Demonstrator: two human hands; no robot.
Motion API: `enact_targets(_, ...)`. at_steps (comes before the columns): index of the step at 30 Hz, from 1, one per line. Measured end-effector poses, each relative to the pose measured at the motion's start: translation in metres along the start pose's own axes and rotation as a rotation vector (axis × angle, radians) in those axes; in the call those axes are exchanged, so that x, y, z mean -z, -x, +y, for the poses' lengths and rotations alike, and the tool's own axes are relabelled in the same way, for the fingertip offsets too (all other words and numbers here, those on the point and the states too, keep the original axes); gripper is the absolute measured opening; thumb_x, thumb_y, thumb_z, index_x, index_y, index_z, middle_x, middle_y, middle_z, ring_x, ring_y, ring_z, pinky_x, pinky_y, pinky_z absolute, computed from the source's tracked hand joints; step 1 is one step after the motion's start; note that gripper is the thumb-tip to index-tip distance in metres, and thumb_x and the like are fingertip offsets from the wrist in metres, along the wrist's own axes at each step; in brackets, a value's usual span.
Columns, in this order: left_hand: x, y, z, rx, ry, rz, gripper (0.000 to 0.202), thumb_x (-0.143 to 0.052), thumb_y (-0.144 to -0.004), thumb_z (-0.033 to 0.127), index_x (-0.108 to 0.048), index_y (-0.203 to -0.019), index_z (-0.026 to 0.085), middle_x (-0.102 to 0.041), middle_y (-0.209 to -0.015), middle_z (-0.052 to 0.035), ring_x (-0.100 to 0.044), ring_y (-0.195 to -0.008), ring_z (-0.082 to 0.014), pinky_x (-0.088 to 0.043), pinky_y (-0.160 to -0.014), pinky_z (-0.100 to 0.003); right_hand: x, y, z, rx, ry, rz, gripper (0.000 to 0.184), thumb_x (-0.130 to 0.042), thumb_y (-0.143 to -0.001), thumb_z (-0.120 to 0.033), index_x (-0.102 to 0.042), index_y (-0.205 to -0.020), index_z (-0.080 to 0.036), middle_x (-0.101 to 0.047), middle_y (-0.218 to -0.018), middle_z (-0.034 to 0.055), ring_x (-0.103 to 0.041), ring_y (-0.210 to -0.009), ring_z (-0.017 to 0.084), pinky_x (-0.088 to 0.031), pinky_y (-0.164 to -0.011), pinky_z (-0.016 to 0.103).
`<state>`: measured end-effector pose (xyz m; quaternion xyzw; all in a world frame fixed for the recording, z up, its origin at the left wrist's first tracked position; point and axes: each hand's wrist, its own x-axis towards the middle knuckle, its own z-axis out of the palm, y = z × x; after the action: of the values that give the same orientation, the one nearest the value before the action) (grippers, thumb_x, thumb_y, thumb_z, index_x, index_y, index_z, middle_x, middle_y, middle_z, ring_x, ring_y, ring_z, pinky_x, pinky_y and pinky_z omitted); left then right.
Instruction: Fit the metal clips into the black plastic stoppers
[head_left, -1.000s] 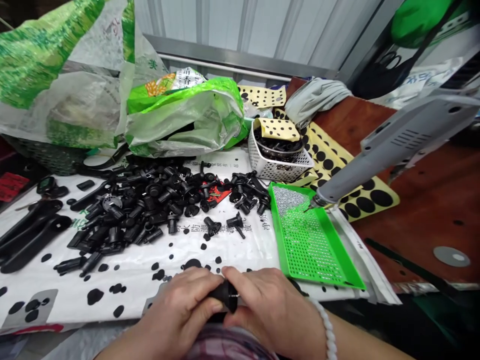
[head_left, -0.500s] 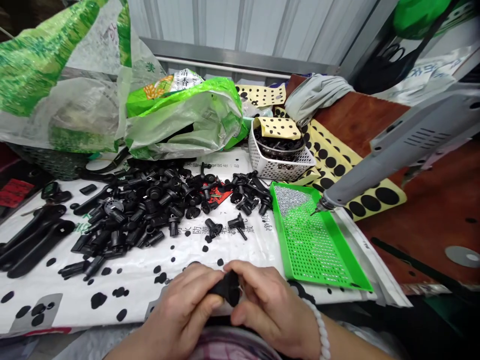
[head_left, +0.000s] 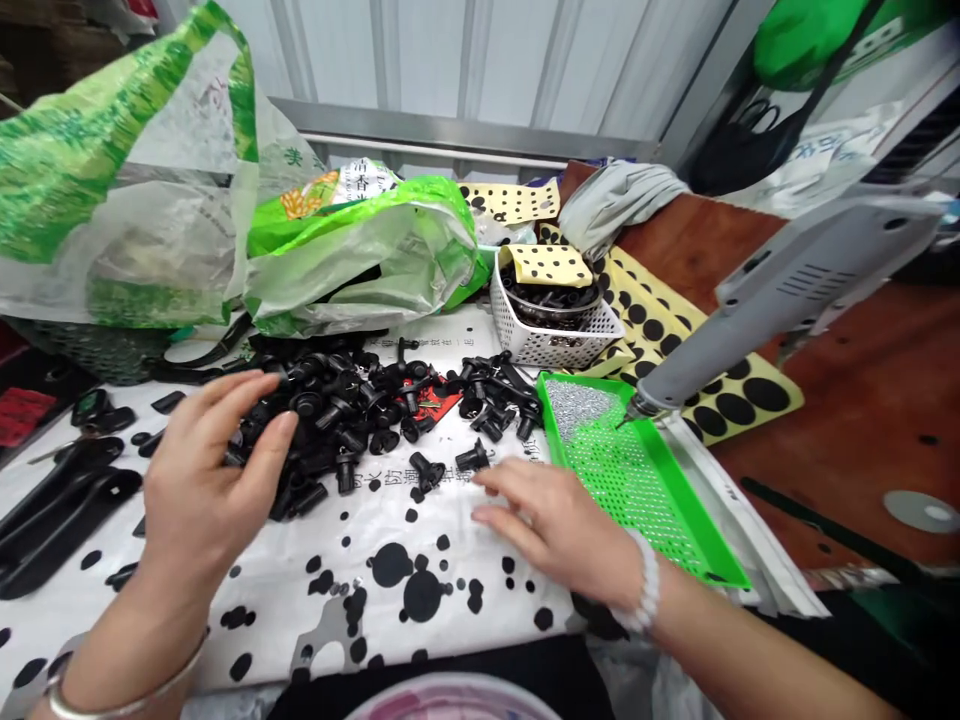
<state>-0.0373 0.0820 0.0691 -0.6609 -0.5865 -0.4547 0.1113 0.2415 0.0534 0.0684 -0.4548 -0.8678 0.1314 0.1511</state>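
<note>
My left hand [head_left: 214, 465] is over the left side of a pile of small black plastic fittings [head_left: 330, 400]. Its thumb and fingers are apart, and no object shows between them. Part of the pile is hidden behind it. My right hand [head_left: 544, 515] reaches in from the right with its fingertips beside a single black fitting [head_left: 472, 457] on the white sheet [head_left: 390, 630]. Thumb and forefinger are spread, with nothing visible between them. Another loose fitting [head_left: 426, 472] lies a little to the left of that one.
A green perforated tray [head_left: 600, 520] with small silvery pieces stands on the right, a grey power screwdriver [head_left: 712, 350] angled over it. Behind are a white basket [head_left: 555, 345] of black parts and green plastic bags [head_left: 367, 270]. Black handles [head_left: 67, 520] lie left. A round pink-rimmed container [head_left: 450, 690] is below.
My hands held a black fitting together near the front edge. They have since parted: left hand to the pile, right hand forward to a loose fitting. The black fitting is out of both hands.
</note>
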Motion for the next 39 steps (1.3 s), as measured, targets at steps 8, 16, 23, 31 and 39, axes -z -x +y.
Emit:
enact_targets(8,0.017,0.068,-0.005,0.124,0.122,-0.156,0.025,-0.053,-0.084,0.032,-0.063,-0.103,0.020,-0.059,-0.114,-0.0068,-0.057,-0.104,-0.0233,-0.044,-0.095,-0.037,-0.009,-0.117,0.020,-0.012,0.471,-0.123,0.021,-0.048,-0.091,-0.026,-0.064,-0.086,-0.014,-0.064,-0.091,0.0079,-0.055,-0.094,0.021,-0.038,-0.085,0.038)
enact_targets(16,0.046,0.082,-0.031,0.210,0.100,-0.195,0.024,-0.053,-0.083,0.035,-0.064,-0.100,0.022,-0.060,-0.112,-0.0056,-0.057,-0.103,-0.0237,-0.049,-0.086,-0.035,-0.040,-0.144,0.025,-0.061,0.591,-0.238,0.027,-0.054,-0.089,-0.029,-0.055,-0.111,-0.013,-0.058,-0.111,0.0085,-0.060,-0.094,0.020,-0.050,-0.081,0.039)
enact_targets(23,0.037,0.087,-0.028,0.060,0.182,-0.236,0.020,-0.053,-0.085,0.022,-0.061,-0.103,0.019,-0.061,-0.108,-0.0088,-0.057,-0.101,-0.0219,-0.045,-0.091,-0.040,-0.021,-0.125,0.021,-0.091,0.599,-0.098,0.018,-0.053,-0.090,-0.027,-0.060,-0.096,-0.011,-0.064,-0.094,0.0052,-0.062,-0.086,0.017,-0.048,-0.080,0.038)
enact_targets(31,0.034,0.101,0.014,-0.003,0.308,-0.331,0.019,-0.050,-0.086,0.015,-0.059,-0.103,0.016,-0.067,-0.093,-0.0083,-0.060,-0.088,-0.0190,-0.040,-0.096,-0.044,-0.004,-0.063,0.016,-0.056,0.032,0.071,0.021,-0.046,-0.088,-0.033,-0.061,-0.090,-0.019,-0.069,-0.078,0.0047,-0.063,-0.067,0.018,-0.047,-0.058,0.026)
enact_targets(39,0.014,0.098,0.056,0.048,0.592,-0.426,0.015,-0.048,-0.086,0.021,-0.061,-0.092,0.016,-0.065,-0.073,-0.0070,-0.059,-0.069,-0.0180,-0.048,-0.069,-0.032,-0.042,0.008,-0.031,0.000,-0.479,-0.204,0.018,-0.047,-0.087,-0.033,-0.059,-0.079,-0.022,-0.065,-0.072,0.0019,-0.062,-0.067,0.017,-0.051,-0.062,0.023)
